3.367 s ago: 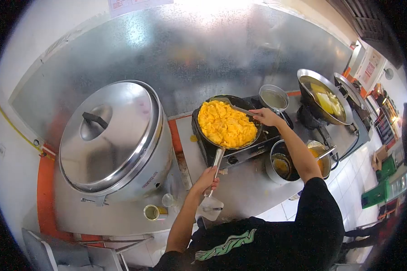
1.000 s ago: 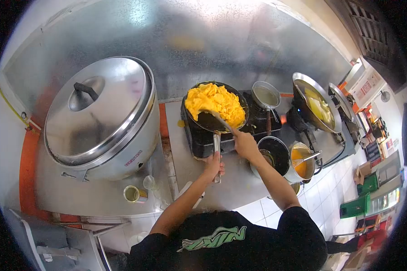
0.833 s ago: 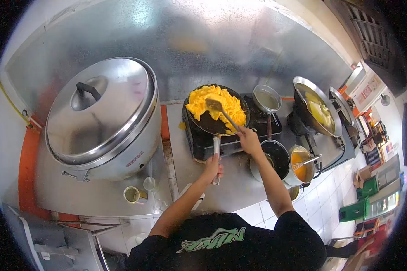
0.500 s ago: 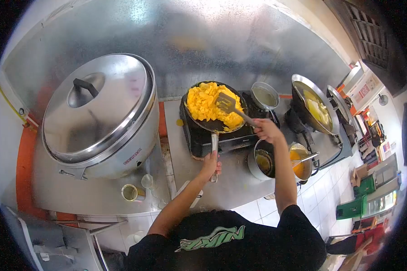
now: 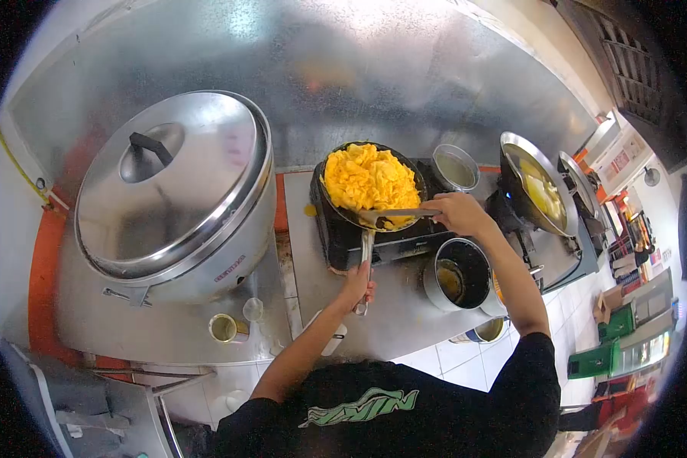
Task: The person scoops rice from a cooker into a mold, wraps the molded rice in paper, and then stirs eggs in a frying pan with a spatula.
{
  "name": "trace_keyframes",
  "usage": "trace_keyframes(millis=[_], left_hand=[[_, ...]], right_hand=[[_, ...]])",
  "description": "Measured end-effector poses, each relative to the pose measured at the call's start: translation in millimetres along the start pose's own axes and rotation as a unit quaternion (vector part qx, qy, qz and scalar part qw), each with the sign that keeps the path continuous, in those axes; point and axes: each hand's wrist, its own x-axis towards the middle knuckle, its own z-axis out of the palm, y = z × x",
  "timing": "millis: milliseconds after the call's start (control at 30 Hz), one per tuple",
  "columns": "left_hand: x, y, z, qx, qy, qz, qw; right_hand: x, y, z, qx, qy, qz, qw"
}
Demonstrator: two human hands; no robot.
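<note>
My left hand (image 5: 359, 285) is wrapped round the metal handle of a dark frying pan (image 5: 324, 200), which sits on a black portable stove (image 5: 342, 253). Yellow scrambled eggs (image 5: 374, 177) are heaped in the pan, mostly toward its far side. In my right hand (image 5: 458, 213) is a grey spatula (image 5: 399, 213), held nearly level across the near edge of the pan. Its blade rests at the near left of the eggs, partly hidden by them.
A large lidded rice cooker (image 5: 177, 191) stands at the left. An open can (image 5: 225, 328) and a clear cup (image 5: 253, 309) are near the counter front. On the right are a deep pot (image 5: 458, 275), a strainer (image 5: 456, 166) and a wok with oil (image 5: 538, 187).
The spatula has swept from the top of the eggs to the pan's near edge, turning level. The eggs are gathered toward the far side. My left hand keeps its hold on the handle.
</note>
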Motion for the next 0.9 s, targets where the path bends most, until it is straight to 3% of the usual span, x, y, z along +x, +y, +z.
trace_keyframes(millis=[100, 233, 400, 500, 600, 700, 900], left_hand=[[0, 1, 0, -0.003, 0.004, -0.001, 1.000], [1, 0, -1, -0.001, 0.005, 0.004, 1.000], [1, -2, -1, 0.012, 0.030, 0.005, 0.999], [6, -4, -6, 0.010, 0.020, 0.011, 1.000], [1, 2, -5, -0.007, 0.001, 0.011, 1.000], [-3, 7, -7, -0.025, -0.022, -0.006, 0.999], [1, 7, -13, -0.028, -0.036, -0.004, 0.999]], right_hand=[[33, -2, 24, -0.004, -0.077, 0.006, 0.997], [66, -45, 36, 0.040, -0.096, 0.035, 0.994], [86, -94, 96, 0.153, 0.053, 0.190, 0.968], [77, -85, 97, 0.257, 0.118, 0.172, 0.943], [73, -60, 139, 0.387, 0.222, 0.161, 0.880], [47, -56, 128, 0.676, 0.106, 0.292, 0.668], [-6, -33, 142, 0.891, 0.074, 0.275, 0.353]])
